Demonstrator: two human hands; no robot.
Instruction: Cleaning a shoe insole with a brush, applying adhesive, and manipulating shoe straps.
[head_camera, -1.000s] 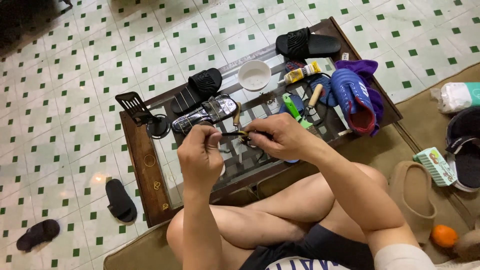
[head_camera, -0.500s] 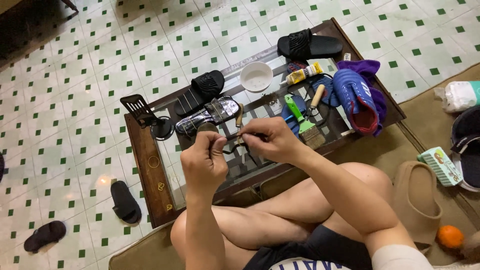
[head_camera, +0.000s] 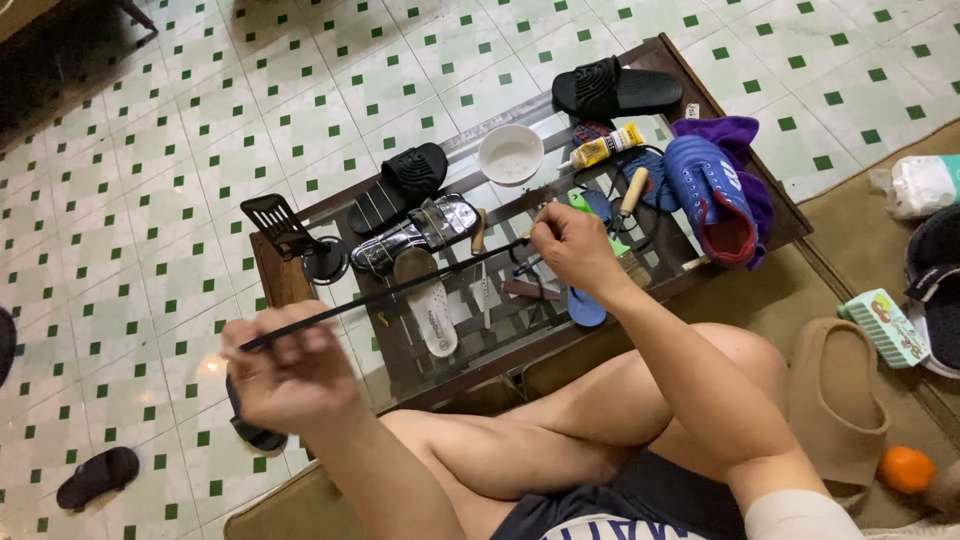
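A thin black strap (head_camera: 390, 292) is stretched taut between my two hands above a low glass-topped table (head_camera: 270, 285). My left hand (head_camera: 285, 365) pinches its lower left end, out beyond the table's left corner. My right hand (head_camera: 572, 248) pinches the other end over the table's middle. Under the strap lie a silver sandal (head_camera: 415, 232) and a beige insole (head_camera: 428, 300).
On the table sit a white bowl (head_camera: 511, 154), a yellow glue tube (head_camera: 602, 148), a blue shoe (head_camera: 712, 195) on purple cloth, black slides (head_camera: 612, 90), a brush (head_camera: 632, 190) and a black stand (head_camera: 290, 232). Loose slippers (head_camera: 97, 477) lie on the tiled floor. A tan slide (head_camera: 835, 405) and an orange (head_camera: 907, 468) rest at right.
My hands were close together over the table; my left hand has drawn back and left, pulling the black strap out straight. My right hand stayed over the table.
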